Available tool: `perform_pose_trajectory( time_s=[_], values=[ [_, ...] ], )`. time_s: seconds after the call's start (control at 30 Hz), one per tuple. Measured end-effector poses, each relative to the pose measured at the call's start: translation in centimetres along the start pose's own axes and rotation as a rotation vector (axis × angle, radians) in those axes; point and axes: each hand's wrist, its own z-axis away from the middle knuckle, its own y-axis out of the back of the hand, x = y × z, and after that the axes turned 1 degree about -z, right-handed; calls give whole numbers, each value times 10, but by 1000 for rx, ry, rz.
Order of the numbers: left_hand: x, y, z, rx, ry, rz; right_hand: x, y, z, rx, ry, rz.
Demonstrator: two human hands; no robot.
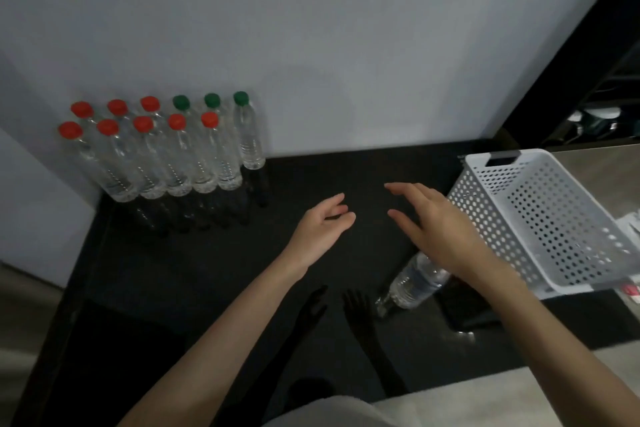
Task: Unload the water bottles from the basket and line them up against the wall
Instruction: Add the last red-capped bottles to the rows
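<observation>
Several clear water bottles point(180, 156) with red and green caps stand in two rows against the white wall point(346, 45) at the far left. The rightmost one has a green cap point(241, 98). A white perforated basket point(540, 218) sits at the right; I see no bottles inside it. One more clear bottle point(412, 282) stands below my right wrist, its top hidden by the arm. My left hand point(323, 224) and my right hand point(433, 222) hover over the black surface, fingers relaxed, holding nothing.
The black glossy tabletop point(207, 288) reflects the bottles and my arms. A dark flat object point(467, 312) lies beside the basket's near corner. Small white and red items point(630, 291) lie at the right edge. A dark shelf frame point(588, 80) rises at the far right.
</observation>
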Motion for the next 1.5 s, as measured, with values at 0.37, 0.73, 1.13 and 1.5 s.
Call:
perform_pose_trajectory(
  time_s=[0.37, 0.73, 1.13, 1.5],
  values=[
    [-45, -134, 0, -169, 397, 3, 74, -15, 70, -145, -45, 7],
    [-65, -124, -1, -65, 461, 155, 45, -26, 20, -244, -82, -370],
    [-73, 26, -38, 114, 332, 191, -48, -59, -105, -287, 0, -527],
    [-84, 161, -119, 157, 331, 346, -116, -124, -235, -211, -51, -543]
  ],
)
